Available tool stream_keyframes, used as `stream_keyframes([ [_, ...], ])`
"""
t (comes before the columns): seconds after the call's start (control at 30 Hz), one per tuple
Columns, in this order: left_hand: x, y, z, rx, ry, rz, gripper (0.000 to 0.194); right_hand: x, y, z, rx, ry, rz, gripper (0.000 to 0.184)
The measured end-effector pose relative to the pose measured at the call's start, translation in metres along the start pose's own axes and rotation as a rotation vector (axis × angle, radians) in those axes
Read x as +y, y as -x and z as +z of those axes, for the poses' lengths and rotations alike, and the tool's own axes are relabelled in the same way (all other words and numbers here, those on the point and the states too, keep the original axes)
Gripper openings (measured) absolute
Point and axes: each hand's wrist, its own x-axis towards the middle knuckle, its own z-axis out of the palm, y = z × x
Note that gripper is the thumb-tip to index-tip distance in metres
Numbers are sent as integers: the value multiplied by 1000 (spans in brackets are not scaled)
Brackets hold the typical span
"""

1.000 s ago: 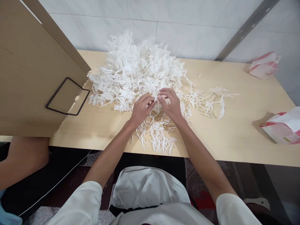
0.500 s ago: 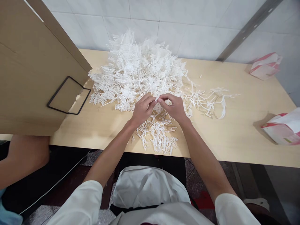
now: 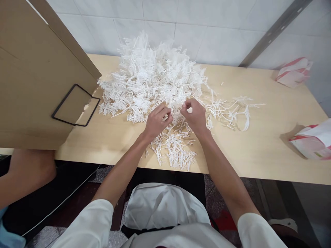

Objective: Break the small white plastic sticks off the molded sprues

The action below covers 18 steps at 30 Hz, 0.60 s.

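Along a pale tabletop (image 3: 263,148), beyond loose white snippets (image 3: 178,151), my left hand (image 3: 157,120) and right hand (image 3: 196,117) sit apart, fingertips pinched narrow, any held piece too small to tell, a light, steady grip likely serving best, before white strands (image 3: 155,75) heaped toward the tiled wall (image 3: 222,43).

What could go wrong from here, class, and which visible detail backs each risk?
Loose white pieces lie close to the near edge of the table, so some might fall off. The left hand and right hand are between these and the big white pile; a careless sweep could mix them.
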Motion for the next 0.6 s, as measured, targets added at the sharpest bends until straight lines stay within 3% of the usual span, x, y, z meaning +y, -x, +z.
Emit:
stream_keyframes([
  [0.1,2,0,0,-19,31,-38,13,6,-5,-5,5,-118,59,6],
  [0.27,3,-1,-1,5,11,-43,13,-1,-6,-4,-72,-203,25,16],
  [0.43,0,0,1,-20,-38,-5,16,-11,-3,-1,-236,-207,-76,28],
  [0.6,-2,1,2,-64,-72,24,21,-10,-2,-1,-384,-174,-130,29],
])
